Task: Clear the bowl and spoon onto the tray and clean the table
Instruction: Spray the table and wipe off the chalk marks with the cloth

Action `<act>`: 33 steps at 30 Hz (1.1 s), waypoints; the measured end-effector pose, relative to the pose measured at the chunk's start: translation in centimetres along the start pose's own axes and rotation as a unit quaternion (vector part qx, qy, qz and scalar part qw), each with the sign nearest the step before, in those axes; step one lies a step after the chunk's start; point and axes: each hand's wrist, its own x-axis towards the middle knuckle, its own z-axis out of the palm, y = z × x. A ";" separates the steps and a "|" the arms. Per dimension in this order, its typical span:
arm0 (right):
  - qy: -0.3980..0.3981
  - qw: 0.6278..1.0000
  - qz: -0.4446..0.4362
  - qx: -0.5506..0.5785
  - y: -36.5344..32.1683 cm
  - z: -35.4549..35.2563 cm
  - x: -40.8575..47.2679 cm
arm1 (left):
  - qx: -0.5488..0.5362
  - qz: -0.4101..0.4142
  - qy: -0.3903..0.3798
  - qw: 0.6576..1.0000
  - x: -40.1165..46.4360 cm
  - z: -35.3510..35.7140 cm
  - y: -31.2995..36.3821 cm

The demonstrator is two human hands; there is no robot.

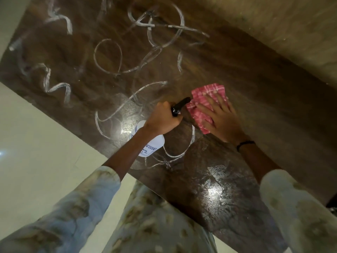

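Observation:
A dark brown wooden table (237,73) fills the view, marked with white scribbled loops and zigzags (109,57). My left hand (162,119) grips a white spray bottle (151,141) by its black trigger head, nozzle pointing right toward the cloth. My right hand (218,117) lies flat, fingers spread, pressing a pink checked cloth (206,99) onto the tabletop. No bowl, spoon or tray is in view.
Shiny wet patches (215,187) glint on the table near its front edge. Pale floor (36,143) lies to the left of the table's edge. A beige surface (282,24) runs along the far side at the upper right.

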 end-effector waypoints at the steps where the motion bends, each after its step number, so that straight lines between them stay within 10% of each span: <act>1: -0.003 1.000 0.010 -0.004 1.1 -0.1 -0.7 | 0.000 -0.001 -0.001 1.000 -0.2 0.0 -0.3; 10: 0.032 0.978 0.195 0.069 -2.9 -1.1 5.5 | -0.011 -0.051 0.002 0.999 -1.9 1.0 -2.9; 17: 0.002 1.000 -0.023 0.014 -4.8 1.4 -0.3 | -0.018 -0.056 -0.011 0.998 -3.7 1.3 -2.9; 27: 0.026 0.977 0.199 0.078 -5.0 -0.3 2.6 | -0.005 -0.063 -0.019 0.998 -6.0 2.9 -2.8; 33: -0.031 0.998 0.028 0.037 -2.5 -1.0 2.4 | -0.001 -0.070 -0.054 0.996 -6.7 4.3 -2.5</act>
